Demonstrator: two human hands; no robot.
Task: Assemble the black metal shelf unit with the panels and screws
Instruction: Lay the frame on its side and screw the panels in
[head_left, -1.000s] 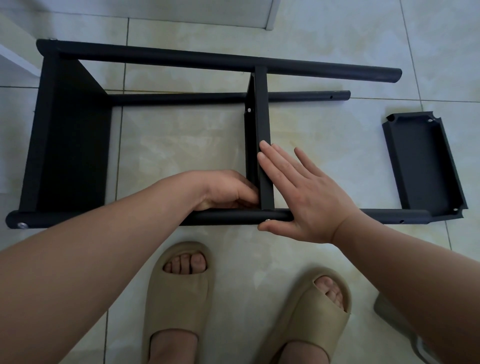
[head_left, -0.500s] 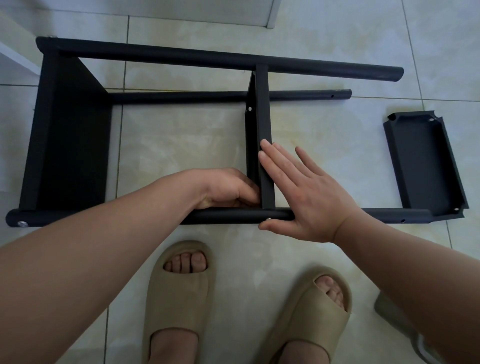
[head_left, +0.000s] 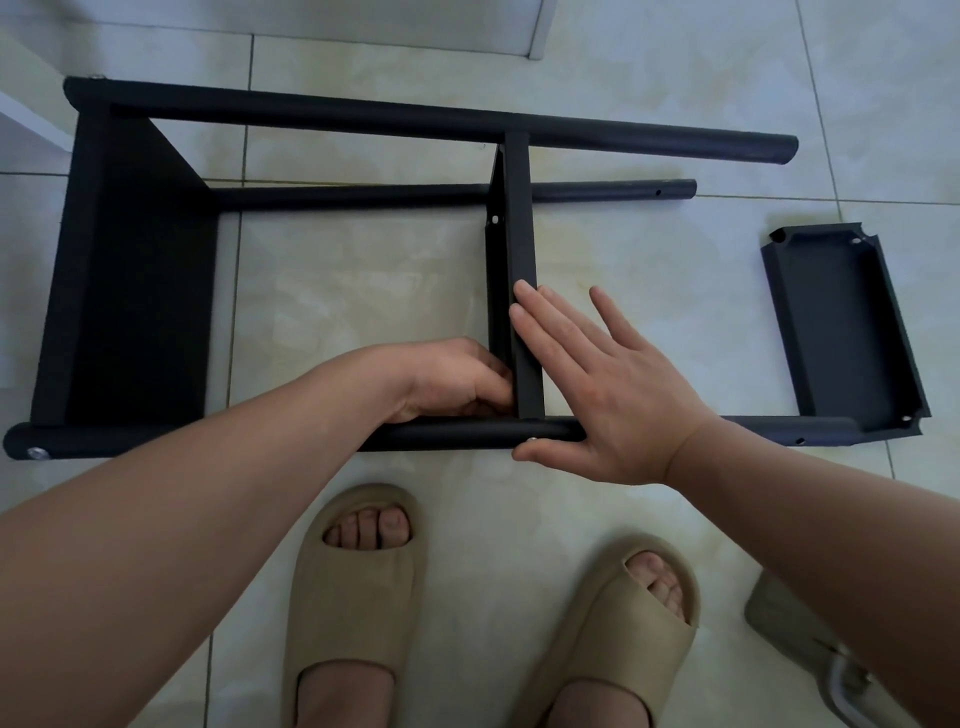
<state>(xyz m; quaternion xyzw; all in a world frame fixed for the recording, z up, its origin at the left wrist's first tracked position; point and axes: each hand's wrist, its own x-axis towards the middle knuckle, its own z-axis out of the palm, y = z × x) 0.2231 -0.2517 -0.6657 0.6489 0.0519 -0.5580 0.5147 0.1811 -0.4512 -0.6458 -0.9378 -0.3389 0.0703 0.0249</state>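
The black shelf frame lies on its side on the tiled floor. A wide end panel (head_left: 135, 270) joins the poles at the left. The middle panel (head_left: 517, 208) stands between the far pole (head_left: 363, 117) and the near pole (head_left: 457, 432). My left hand (head_left: 452, 379) is at that panel's left face by its near corner, fingers curled on its lip; the fingertips are hidden. My right hand (head_left: 613, 395) lies flat against the panel's right face, its thumb under the near pole beside a small screw head (head_left: 531, 440).
A loose black panel (head_left: 847, 327) lies at the right, its corner on the near pole's end. A lower rear pole (head_left: 363, 193) runs along the floor. My feet in beige slippers (head_left: 358, 597) stand just in front. A grey object (head_left: 789, 623) sits at bottom right.
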